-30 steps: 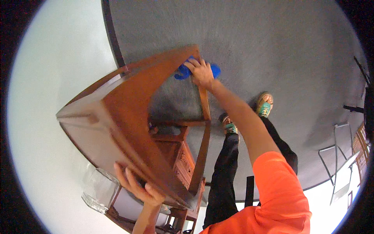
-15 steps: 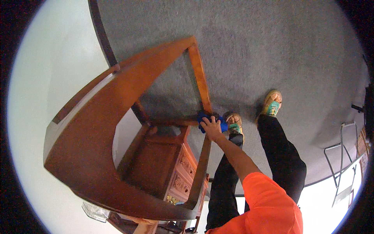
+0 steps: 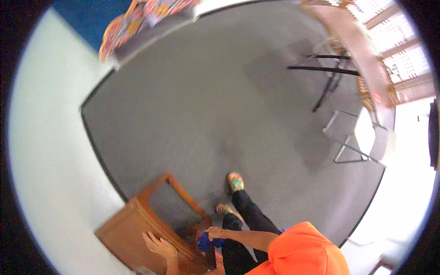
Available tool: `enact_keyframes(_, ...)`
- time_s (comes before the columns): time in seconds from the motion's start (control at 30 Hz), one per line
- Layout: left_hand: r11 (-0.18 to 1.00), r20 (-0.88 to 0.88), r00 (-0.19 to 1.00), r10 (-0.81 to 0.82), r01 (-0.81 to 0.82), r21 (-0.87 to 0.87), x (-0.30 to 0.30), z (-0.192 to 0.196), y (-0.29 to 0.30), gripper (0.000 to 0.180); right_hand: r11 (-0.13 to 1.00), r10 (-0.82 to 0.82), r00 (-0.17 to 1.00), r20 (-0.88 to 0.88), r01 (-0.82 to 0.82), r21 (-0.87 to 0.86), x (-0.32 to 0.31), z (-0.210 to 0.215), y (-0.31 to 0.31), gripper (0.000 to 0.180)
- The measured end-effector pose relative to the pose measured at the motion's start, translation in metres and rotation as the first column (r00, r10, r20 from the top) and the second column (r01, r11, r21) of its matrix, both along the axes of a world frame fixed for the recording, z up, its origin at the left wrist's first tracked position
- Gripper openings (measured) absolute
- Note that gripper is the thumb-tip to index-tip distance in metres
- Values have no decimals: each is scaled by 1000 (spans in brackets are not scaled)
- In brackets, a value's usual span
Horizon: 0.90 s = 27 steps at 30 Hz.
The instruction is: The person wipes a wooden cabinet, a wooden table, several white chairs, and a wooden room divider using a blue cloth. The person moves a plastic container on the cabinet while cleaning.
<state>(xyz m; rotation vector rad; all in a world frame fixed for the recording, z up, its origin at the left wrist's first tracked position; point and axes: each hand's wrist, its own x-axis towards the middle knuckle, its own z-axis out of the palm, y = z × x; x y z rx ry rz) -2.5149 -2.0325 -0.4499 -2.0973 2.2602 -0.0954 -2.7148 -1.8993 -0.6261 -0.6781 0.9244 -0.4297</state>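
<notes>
A brown wooden table (image 3: pixel 137 222) stands by the pale wall at the lower left. My left hand (image 3: pixel 158 245) lies flat on its top with the fingers spread. My right hand (image 3: pixel 214 233) holds a blue cloth (image 3: pixel 204 243) against the table's frame, low on the side near my legs. My orange sleeve (image 3: pixel 302 250) and black trousers (image 3: pixel 247 220) fill the lower middle, and my patterned shoes (image 3: pixel 236 182) rest on the grey carpet (image 3: pixel 220 114).
A pale wall (image 3: pixel 50 174) runs along the left. A colourful cloth (image 3: pixel 137 18) hangs over a ledge at the top. A long wooden table (image 3: pixel 353 50) with black legs and a metal-framed chair (image 3: pixel 357 137) stand at the right.
The view has swung up and away, so the wooden table now looks small and low. My right hand with the blue cloth moved down its frame. My left hand shows on its top again.
</notes>
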Motion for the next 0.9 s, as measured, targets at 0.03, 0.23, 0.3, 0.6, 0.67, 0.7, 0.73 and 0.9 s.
enact_keyframes(0.03,997,55,998,38,-42,63,2,3,8,51,996,-86,996,3,86,7,-31,25,-12,32)
enact_keyframes(0.23,890,200,978,63,-146,433,-31,77,-19,63,778,-605,776,180,528,341,-276,185,-34,47)
enact_keyframes(0.3,809,32,956,291,-264,525,-48,92,-38,62,592,-806,395,440,509,625,-343,255,-31,59)
enact_keyframes(0.6,816,-766,639,68,406,411,-193,-22,-123,20,97,-980,22,197,919,382,-485,326,16,45)
enact_keyframes(0.67,657,-638,553,536,200,726,-271,19,-127,20,123,-991,120,66,992,38,-514,347,20,39)
enact_keyframes(0.7,648,-620,617,485,223,729,-292,33,-137,21,93,-994,92,63,996,6,-530,350,14,36)
enact_keyframes(0.73,633,-604,670,430,253,731,-315,39,-151,22,62,-996,64,57,998,-32,-547,354,9,33)
enact_keyframes(0.9,594,-582,736,346,308,743,-437,38,-237,22,20,-978,-36,-204,963,-268,-629,374,15,32)
